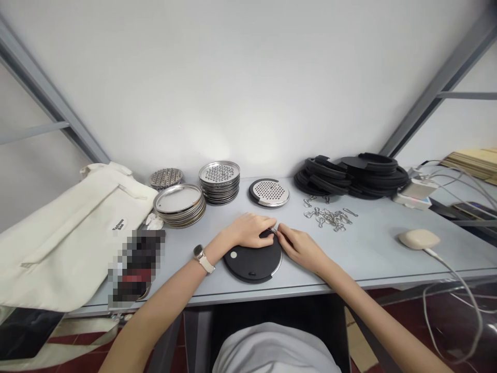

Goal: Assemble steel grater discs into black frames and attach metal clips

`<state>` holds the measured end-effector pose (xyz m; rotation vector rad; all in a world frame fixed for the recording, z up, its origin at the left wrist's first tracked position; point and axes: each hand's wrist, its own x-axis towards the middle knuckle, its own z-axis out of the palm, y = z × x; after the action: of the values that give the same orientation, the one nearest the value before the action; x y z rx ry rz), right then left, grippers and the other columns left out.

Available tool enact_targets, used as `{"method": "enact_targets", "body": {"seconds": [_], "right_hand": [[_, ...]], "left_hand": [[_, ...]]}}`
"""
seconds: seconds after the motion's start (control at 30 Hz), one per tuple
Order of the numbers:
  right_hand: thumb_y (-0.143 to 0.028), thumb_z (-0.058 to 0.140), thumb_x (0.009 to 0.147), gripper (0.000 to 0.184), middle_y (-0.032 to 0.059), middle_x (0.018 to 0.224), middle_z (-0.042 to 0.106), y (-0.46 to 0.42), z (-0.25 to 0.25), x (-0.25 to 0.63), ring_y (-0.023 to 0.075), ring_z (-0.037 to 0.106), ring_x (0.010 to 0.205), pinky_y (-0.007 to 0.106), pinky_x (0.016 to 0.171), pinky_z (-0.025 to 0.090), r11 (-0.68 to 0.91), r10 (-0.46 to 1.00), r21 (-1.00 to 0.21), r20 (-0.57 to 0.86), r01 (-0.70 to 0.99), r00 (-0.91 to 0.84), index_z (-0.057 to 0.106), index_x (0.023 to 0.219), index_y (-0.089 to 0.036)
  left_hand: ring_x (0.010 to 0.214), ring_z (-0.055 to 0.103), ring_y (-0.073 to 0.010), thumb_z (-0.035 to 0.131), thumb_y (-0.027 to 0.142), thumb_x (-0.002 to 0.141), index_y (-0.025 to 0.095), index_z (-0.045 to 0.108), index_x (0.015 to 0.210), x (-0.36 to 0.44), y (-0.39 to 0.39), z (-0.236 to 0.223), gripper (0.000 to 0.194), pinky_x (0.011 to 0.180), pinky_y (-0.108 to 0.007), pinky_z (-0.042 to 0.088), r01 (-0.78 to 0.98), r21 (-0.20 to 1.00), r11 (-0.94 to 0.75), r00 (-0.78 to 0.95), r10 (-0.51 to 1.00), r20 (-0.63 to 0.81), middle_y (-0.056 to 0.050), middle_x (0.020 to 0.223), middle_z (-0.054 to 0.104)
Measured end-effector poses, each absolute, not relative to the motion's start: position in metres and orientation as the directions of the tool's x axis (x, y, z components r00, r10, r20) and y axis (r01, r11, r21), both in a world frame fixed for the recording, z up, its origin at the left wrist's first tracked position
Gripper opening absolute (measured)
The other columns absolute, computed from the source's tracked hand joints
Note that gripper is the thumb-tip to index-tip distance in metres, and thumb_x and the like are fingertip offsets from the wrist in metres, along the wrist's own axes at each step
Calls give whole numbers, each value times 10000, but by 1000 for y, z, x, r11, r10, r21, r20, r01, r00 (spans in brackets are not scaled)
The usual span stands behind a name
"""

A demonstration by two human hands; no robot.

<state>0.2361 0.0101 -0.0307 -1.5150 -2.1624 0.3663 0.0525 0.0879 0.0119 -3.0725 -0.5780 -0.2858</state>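
A round black plastic disc (254,261) lies flat near the table's front edge, with a silver metal edge showing along its right side. My left hand (248,231) rests over the top of the disc, thumb and index finger closed on a small metal clip (274,230) at its upper right edge. From the right, my right hand (298,249) pinches at the same clip, its fingers against the disc's rim. The fingers hide most of the clip. Beyond my hands sits a perforated metal grater disc (271,192) in a black holder.
Stacked metal grater discs (219,181) and plain-looking metal discs (179,204) stand at left, beside a cream bag (73,243). Loose metal clips (330,217) lie right of centre, before piled black holders (368,176). A cream mouse-shaped device (419,239) with a white cable is farther right.
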Motion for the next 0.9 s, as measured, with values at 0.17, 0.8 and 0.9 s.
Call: {"method": "enact_targets", "body": {"seconds": [0.17, 0.8, 0.9], "right_hand": [[-281, 278, 968, 202, 30, 737, 624, 11, -32, 237, 177, 579, 618, 261, 592, 360, 354, 934, -422, 208, 835, -290, 465, 933, -213], [-297, 265, 974, 204, 25, 736, 614, 11, -32, 237, 186, 592, 634, 269, 602, 366, 332, 943, -441, 189, 834, -275, 439, 896, -223], [-303, 263, 973, 205, 22, 719, 608, 11, -32, 236, 187, 588, 618, 268, 589, 358, 331, 943, -435, 194, 838, -271, 434, 892, -223]], "left_hand": [[708, 602, -182, 475, 302, 863, 200, 499, 911, 52, 89, 10, 116, 553, -291, 330, 336, 19, -942, 921, 332, 205, -22, 860, 658], [660, 573, -173, 488, 278, 851, 193, 470, 853, 53, 90, 8, 86, 531, -290, 302, 316, 12, -949, 921, 310, 236, -20, 787, 628], [672, 563, -168, 487, 261, 850, 191, 465, 832, 53, 91, 8, 75, 549, -295, 312, 297, 13, -955, 923, 291, 252, -18, 793, 620]]}}
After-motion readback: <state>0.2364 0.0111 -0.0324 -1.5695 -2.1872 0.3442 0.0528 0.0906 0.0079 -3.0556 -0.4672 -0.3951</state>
